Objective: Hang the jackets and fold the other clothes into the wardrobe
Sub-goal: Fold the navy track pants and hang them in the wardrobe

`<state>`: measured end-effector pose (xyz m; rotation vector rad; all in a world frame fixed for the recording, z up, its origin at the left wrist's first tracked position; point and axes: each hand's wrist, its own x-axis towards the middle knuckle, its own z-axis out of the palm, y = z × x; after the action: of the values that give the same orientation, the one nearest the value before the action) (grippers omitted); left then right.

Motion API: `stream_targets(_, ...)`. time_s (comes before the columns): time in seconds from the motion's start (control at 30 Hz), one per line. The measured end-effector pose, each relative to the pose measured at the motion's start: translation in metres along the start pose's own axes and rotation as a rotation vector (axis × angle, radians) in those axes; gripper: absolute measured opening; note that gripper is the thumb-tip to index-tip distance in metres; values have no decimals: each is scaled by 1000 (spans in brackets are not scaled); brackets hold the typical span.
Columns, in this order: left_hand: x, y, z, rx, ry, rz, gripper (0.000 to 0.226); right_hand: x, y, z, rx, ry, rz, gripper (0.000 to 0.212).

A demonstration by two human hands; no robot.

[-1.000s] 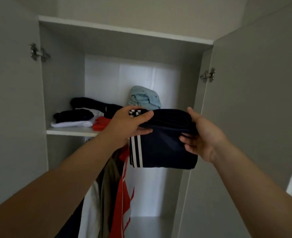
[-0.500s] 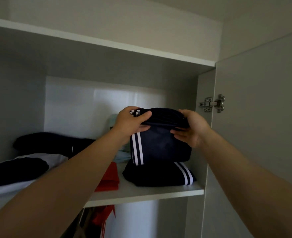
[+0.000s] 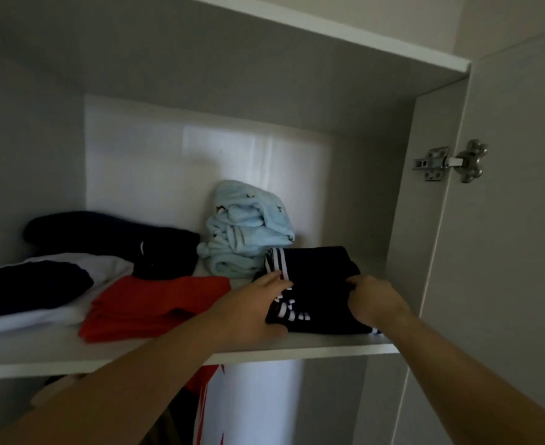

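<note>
A folded navy garment with white stripes [image 3: 319, 284] lies at the right end of the wardrobe shelf [image 3: 312, 346], apparently on top of another dark striped piece. My left hand [image 3: 251, 311] holds its left side, fingers over the top and thumb along the front edge. My right hand [image 3: 377, 300] grips its right side with curled fingers. Both forearms reach up from below.
A light blue bundle [image 3: 248, 232] sits behind the navy garment. To the left lie a red folded piece [image 3: 155, 303], a black garment with a white logo [image 3: 120, 232] and a white-and-dark stack [image 3: 40, 290]. The open door [image 3: 505, 252] stands right. Red-and-white clothing [image 3: 207, 396] hangs below.
The navy garment, held upright above the shelf before, now lies flat on the dark piece on the shelf. Both hands came down with it. The view moved closer and higher.
</note>
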<state>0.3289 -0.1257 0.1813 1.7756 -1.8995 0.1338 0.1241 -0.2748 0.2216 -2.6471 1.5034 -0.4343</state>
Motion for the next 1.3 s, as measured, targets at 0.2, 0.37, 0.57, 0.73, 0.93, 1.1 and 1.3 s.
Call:
stream_targets(0.2, -63, -40, -62, 376, 192, -177, 53, -28, -87, 11, -85, 378, -441, 42)
stream_targets(0.37, -113, -77, -99, 294, -33, -337, 46, -30, -170, 50, 310, 92, -522, 21)
stream_targets(0.57, -148, -106, -84, 219, -40, -392, 56, -5, -206, 76, 235, -137, -287, 24)
stream_targets(0.73, -149, -106, -77, 251, 49, -410, 49, 5, -215, 68, 483, -218, -270, 12)
stream_targets(0.93, -133, -94, -72, 399, 78, -461, 84, 4, -221, 27, 903, -240, -177, 27)
stream_targets(1.1, -116, -85, -64, 569, 118, -378, 64, 4, -224, -2, 1055, -6, -247, 23)
stream_targets(1.3, -107, -92, -117, 895, 279, -386, 50, 8, -235, -16, 1073, 139, -235, 28)
